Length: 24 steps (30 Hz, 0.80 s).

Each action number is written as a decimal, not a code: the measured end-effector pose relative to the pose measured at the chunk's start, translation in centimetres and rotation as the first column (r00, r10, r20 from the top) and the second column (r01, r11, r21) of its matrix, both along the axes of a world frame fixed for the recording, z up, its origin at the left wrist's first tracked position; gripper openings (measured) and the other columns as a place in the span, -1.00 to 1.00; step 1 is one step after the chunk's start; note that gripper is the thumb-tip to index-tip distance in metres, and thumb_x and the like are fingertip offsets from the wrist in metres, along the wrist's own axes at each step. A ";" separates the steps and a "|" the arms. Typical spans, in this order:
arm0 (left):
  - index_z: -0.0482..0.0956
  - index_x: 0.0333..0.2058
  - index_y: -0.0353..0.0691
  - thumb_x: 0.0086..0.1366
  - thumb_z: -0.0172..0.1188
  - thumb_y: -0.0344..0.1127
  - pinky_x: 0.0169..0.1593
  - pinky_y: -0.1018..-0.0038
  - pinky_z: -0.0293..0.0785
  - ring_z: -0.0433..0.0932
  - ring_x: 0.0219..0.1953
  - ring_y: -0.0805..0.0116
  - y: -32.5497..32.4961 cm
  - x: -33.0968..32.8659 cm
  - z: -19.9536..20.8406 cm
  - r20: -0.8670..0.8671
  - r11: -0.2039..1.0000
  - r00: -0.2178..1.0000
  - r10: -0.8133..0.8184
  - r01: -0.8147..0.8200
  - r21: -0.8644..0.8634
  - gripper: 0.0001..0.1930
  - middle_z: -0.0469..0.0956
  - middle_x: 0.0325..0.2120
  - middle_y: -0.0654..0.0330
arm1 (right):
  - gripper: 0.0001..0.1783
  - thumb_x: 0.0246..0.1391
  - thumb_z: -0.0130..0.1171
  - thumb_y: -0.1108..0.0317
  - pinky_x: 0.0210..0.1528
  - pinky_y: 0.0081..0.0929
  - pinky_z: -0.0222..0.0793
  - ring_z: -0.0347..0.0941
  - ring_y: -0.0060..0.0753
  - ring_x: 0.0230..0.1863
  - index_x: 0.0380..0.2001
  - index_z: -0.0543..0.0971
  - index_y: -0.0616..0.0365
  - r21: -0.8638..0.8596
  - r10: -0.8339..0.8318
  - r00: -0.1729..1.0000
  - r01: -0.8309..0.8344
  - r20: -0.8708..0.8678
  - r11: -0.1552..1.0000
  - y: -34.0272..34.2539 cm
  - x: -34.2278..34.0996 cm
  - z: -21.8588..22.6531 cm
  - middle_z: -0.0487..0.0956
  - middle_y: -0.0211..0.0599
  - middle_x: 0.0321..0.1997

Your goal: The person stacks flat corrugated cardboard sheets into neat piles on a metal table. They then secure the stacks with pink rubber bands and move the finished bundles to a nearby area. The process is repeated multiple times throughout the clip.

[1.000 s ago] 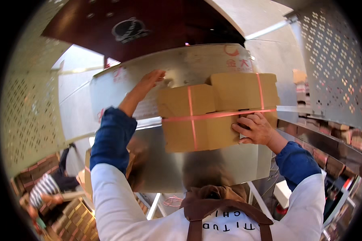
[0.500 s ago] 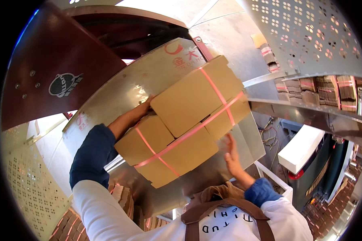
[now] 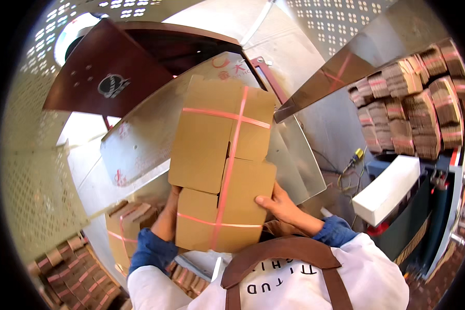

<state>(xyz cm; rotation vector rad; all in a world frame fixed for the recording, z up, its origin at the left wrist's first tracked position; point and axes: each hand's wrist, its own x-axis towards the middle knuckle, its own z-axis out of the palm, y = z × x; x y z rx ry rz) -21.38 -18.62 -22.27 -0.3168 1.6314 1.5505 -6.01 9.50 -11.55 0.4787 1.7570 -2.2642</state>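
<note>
A strapped bundle of flat brown cardboard box blanks [image 3: 204, 150] is held up in front of my body. Pink straps run lengthwise and crosswise around it. My right hand [image 3: 281, 206] grips its right edge near the lower end, with the thumb lying on top. On the opposite edge, my left hand [image 3: 171, 209] supports the bundle, its fingers hidden beneath and behind the cardboard. Behind the far end is the metal table [image 3: 150, 139] of a strapping machine with a dark red arm [image 3: 113, 72].
Tied cardboard stacks [image 3: 408, 108] stand at the right, and more bundles [image 3: 82, 274] lie at the lower left. Another bundle [image 3: 124, 232] sits beside my left forearm. A long white block [image 3: 386, 190] rests on the equipment at right. A metal beam [image 3: 341, 67] slants across the upper right.
The bundle has come off the machine table toward my body and turned more upright in view. My right hand has moved from beside it to gripping its edge. The view has shifted too.
</note>
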 end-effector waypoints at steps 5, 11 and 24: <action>0.09 0.35 -0.04 0.38 -0.33 0.33 0.31 0.24 0.09 0.13 0.33 0.19 5.7 12.4 -5.3 0.359 0.930 0.910 0.210 -0.299 0.215 -0.26 0.16 0.31 0.12 | -0.10 0.10 0.17 -0.08 0.25 -0.32 0.20 0.26 -0.22 0.24 0.30 0.15 0.34 0.065 0.165 0.981 -0.172 0.099 0.983 7.8 1.4 1.0 0.34 0.00 0.23; 0.13 0.32 -0.19 0.34 -0.22 0.35 0.28 0.36 0.11 0.18 0.29 0.21 12.5 14.6 -0.6 -0.031 0.918 0.919 0.392 -0.393 -0.044 -0.19 0.17 0.30 0.10 | -0.37 0.27 0.06 0.08 0.24 -0.45 0.19 0.30 -0.36 0.20 0.23 0.26 0.31 0.077 0.092 0.966 -0.114 0.241 0.991 16.9 2.9 -7.2 0.40 -0.17 0.20; 0.12 0.26 -0.42 0.24 0.16 0.14 0.26 0.23 0.22 0.30 0.23 -0.04 18.1 9.8 1.2 -0.451 0.920 0.822 0.347 -0.391 -0.003 -0.15 0.31 0.17 -0.18 | -0.38 0.29 0.02 0.12 0.23 -0.38 0.18 0.30 -0.26 0.22 0.25 0.24 0.32 0.725 0.190 0.962 0.011 -0.195 0.689 19.0 -2.9 -10.0 0.35 -0.05 0.26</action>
